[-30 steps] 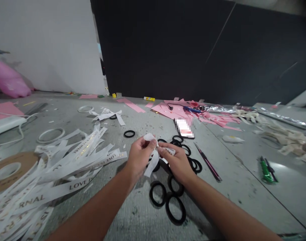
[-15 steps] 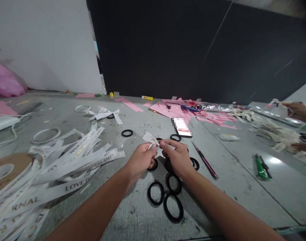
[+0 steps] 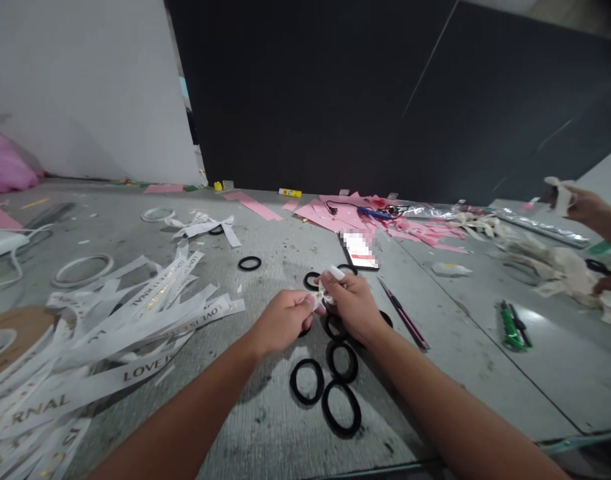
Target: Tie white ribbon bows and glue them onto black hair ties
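Note:
My left hand (image 3: 284, 319) and my right hand (image 3: 354, 308) meet over the grey table, fingertips pinched together. Between them is a short white ribbon (image 3: 335, 272), one end sticking up above the right fingers; its middle is bunched at the fingertips. Whether a black ring is caught in the ribbon I cannot make out. Several black hair ties or rings lie around and below the hands, such as a black ring (image 3: 293, 383) and a larger black ring (image 3: 356, 415) nearest me. A ring (image 3: 249, 269) lies apart beyond my left hand.
Printed white ribbons (image 3: 150, 365) spread over the left, beside a brown cardboard roll (image 3: 33, 320). A phone (image 3: 360, 250), pink paper (image 3: 335, 213), a pen-like cutter (image 3: 404, 317) and a green tool (image 3: 510, 327) lie around. At right, another person's hand (image 3: 583, 203) lifts pale fabric.
The ribbon end has swung from above my left fingers to above my right fingers, and my right hand has turned. At right, the other person's upper hand has risen with its fabric.

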Motion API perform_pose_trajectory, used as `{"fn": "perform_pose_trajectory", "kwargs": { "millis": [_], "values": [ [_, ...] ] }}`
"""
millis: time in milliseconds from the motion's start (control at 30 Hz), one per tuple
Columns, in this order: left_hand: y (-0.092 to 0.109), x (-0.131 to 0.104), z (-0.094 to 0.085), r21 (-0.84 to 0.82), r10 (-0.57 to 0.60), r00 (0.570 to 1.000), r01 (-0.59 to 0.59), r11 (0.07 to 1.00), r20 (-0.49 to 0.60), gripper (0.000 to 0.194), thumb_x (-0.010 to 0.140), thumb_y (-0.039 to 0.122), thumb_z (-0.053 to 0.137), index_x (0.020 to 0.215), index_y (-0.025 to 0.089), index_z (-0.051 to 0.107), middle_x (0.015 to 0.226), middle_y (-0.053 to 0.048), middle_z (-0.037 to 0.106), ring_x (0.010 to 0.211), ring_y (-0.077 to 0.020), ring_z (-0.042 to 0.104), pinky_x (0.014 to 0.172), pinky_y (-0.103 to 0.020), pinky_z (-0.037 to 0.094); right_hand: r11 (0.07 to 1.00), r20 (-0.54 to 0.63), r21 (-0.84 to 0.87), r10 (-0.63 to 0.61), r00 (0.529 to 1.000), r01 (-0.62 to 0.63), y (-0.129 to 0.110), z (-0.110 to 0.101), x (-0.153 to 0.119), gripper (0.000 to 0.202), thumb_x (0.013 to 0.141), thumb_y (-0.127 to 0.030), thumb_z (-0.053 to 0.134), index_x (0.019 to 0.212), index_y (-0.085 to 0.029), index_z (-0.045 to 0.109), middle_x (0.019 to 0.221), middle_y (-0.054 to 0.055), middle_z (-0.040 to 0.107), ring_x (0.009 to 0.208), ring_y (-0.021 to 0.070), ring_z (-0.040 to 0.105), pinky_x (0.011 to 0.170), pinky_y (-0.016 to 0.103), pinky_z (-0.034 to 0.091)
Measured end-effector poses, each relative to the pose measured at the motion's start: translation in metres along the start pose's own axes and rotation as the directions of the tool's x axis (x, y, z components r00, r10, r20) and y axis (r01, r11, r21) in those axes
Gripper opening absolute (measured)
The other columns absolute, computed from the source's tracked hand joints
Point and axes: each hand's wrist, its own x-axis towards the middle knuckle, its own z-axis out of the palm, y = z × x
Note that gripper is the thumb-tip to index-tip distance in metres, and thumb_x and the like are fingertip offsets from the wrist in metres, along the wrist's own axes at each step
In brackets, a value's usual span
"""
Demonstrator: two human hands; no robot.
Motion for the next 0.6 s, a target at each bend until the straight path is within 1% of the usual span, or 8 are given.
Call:
{"fn": "perform_pose_trajectory", "kwargs": {
  "millis": [67,133,267,367,400,467,533,600],
  "values": [
    [0.002,0.001,0.0,-0.055,-0.034,0.999,0.034,0.998,-0.005,0.04,0.08,0.056,0.056,0.067,0.019,0.065,0.049,0.002,0.044,0.039,-0.0094,0.029,0.043,-0.025,0.019,0.998,0.018,0.055,0.033,0.999,-0.034,-0.002,0.0,0.002,0.047,0.072,-0.063,0.069,0.076,-0.017,0.069,0.053,-0.003,0.047,0.043,0.009,0.038,0.041,0.023,0.028],
    [0.005,0.001,0.0,-0.073,-0.04,0.999,0.04,0.996,0.005,0.042,0.077,0.058,0.058,0.063,0.019,0.062,0.047,0.003,0.041,0.039,-0.0087,0.027,0.042,-0.025,0.017,0.995,-0.003,0.096,0.035,0.999,-0.034,-0.006,-0.001,0.003,0.046,0.069,-0.063,0.071,0.071,-0.017,0.067,0.056,-0.003,0.048,0.044,0.008,0.037,0.04,0.022,0.028],
    [0.009,0.0,-0.001,-0.08,-0.025,0.997,0.031,0.996,0.072,0.043,0.077,0.06,0.058,0.06,0.02,0.054,0.046,0.006,0.035,0.039,-0.0082,0.024,0.042,-0.024,0.016,0.992,-0.038,0.126,0.023,0.999,-0.018,-0.009,-0.005,0.006,0.046,0.067,-0.063,0.074,0.069,-0.018,0.067,0.057,-0.003,0.048,0.046,0.0071,0.036,0.042,0.022,0.03],
    [0.011,-0.003,-0.007,-0.055,-0.062,0.981,0.073,0.996,0.183,0.041,0.077,0.058,0.06,0.069,0.018,0.059,0.055,0.003,0.045,0.043,-0.0084,0.03,0.044,-0.024,0.021,0.998,-0.018,0.058,0.03,0.999,-0.029,-0.008,-0.009,0.008,0.046,0.066,-0.063,0.074,0.071,-0.017,0.069,0.058,-0.003,0.048,0.048,0.0079,0.039,0.044,0.022,0.034],
    [0.013,-0.004,-0.01,-0.013,-0.062,0.971,0.067,0.998,0.23,0.038,0.076,0.055,0.062,0.074,0.017,0.062,0.06,0.002,0.05,0.046,-0.0087,0.034,0.046,-0.024,0.024,0.999,-0.004,0.033,0.036,0.999,-0.036,-0.008,-0.01,0.008,0.045,0.066,-0.062,0.074,0.072,-0.017,0.069,0.06,-0.002,0.05,0.05,0.0086,0.041,0.045,0.022,0.037],
    [0.018,-0.006,-0.015,0.082,-0.033,0.95,0.008,0.997,0.31,0.033,0.077,0.049,0.066,0.081,0.016,0.065,0.071,-0.001,0.058,0.057,-0.0107,0.044,0.054,-0.024,0.032,1.0,0.036,-0.022,0.022,0.999,-0.021,-0.011,-0.012,0.007,0.042,0.067,-0.058,0.075,0.078,-0.018,0.071,0.063,-0.002,0.053,0.053,0.0105,0.046,0.048,0.024,0.041],
    [0.023,-0.007,-0.018,0.118,0.01,0.945,-0.051,0.992,0.327,0.031,0.079,0.046,0.066,0.086,0.016,0.066,0.08,-0.002,0.062,0.069,-0.0136,0.051,0.064,-0.025,0.037,0.993,0.084,-0.098,-0.052,0.995,0.06,-0.015,-0.013,0.005,0.036,0.068,-0.05,0.075,0.085,-0.019,0.072,0.064,-0.002,0.055,0.057,0.0124,0.049,0.052,0.025,0.043],
    [0.026,-0.006,-0.018,0.114,0.02,0.962,-0.052,0.992,0.272,0.034,0.082,0.048,0.062,0.086,0.015,0.066,0.079,-0.002,0.062,0.071,-0.0142,0.052,0.066,-0.026,0.038,0.974,0.135,-0.16,-0.139,0.981,0.161,-0.018,-0.013,0.004,0.032,0.07,-0.043,0.076,0.092,-0.02,0.073,0.064,-0.002,0.056,0.059,0.0128,0.05,0.054,0.025,0.043]
  ]
}}
